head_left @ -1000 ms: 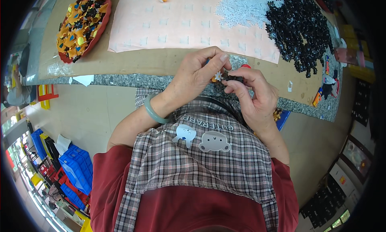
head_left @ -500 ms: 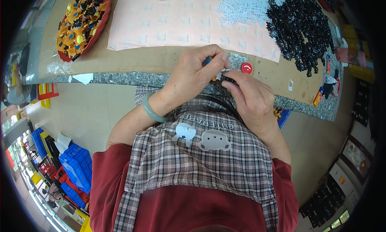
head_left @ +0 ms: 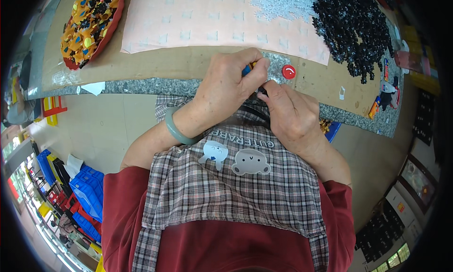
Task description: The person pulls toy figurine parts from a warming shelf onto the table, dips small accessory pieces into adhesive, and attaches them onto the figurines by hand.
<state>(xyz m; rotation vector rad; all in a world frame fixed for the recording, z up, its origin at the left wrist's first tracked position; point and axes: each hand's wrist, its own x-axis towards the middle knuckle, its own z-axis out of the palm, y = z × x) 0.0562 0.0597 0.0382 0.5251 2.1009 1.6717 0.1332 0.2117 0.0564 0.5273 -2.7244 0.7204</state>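
Close together at the table's near edge, both my hands are closed over small parts. My left hand [head_left: 225, 86], with a pale green bangle on its wrist, pinches a small orange and blue toy figure [head_left: 246, 70], mostly hidden by the fingers. Thumb and forefinger of my right hand [head_left: 295, 112] grip a small black piece [head_left: 262, 90] close against the left hand's fingers. Whether that piece touches the figure cannot be seen. Just beyond my right hand lies a round red cap [head_left: 289, 71] with a white mark.
A red scalloped tray [head_left: 115, 28] of orange and black toy parts stands far left. A pink sheet [head_left: 198, 24] covers the table's middle, with piles of white pieces [head_left: 283, 3] and black pieces [head_left: 351, 34] at right. Blue crates [head_left: 87, 189] stand at lower left.
My right hand has shifted slightly and its fingers have drawn in closer to the left hand. The view has tilted a little, so the table sits higher in the picture.
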